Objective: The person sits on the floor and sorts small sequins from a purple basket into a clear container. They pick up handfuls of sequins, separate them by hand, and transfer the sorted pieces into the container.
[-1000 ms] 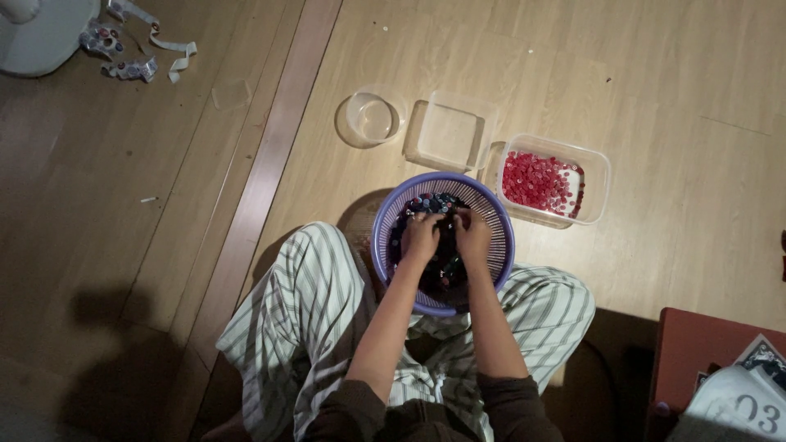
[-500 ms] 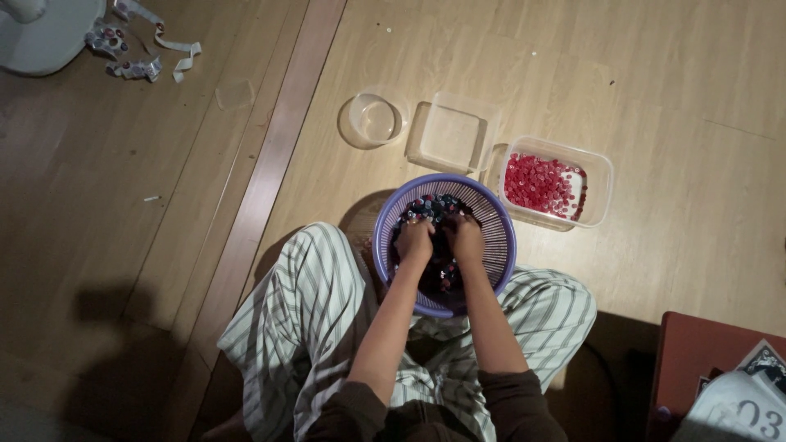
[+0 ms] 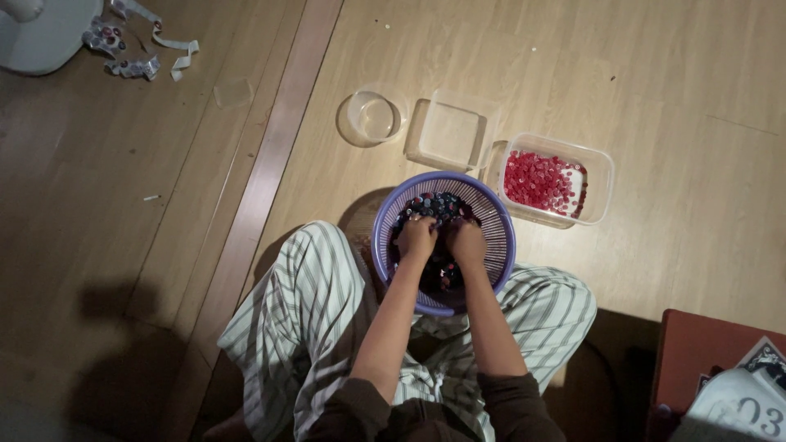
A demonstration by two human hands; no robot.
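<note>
I have my left hand (image 3: pixel 416 237) and right hand (image 3: pixel 467 242) dug, fingers curled, into the small dark pieces (image 3: pixel 438 209) in the purple basket (image 3: pixel 499 245); I cannot tell what they grip, and a rough scoop could scatter pieces across the floor (image 3: pixel 696 123).

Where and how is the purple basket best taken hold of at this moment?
Probably by the rim of the purple basket, at its two outer sides. It sits upright between the person's knees, its round rim flares outward, and both sides are bare. The left hand and right hand fill the middle among the small dark pieces, so a grip from outside, palms inward, seems best.
</note>
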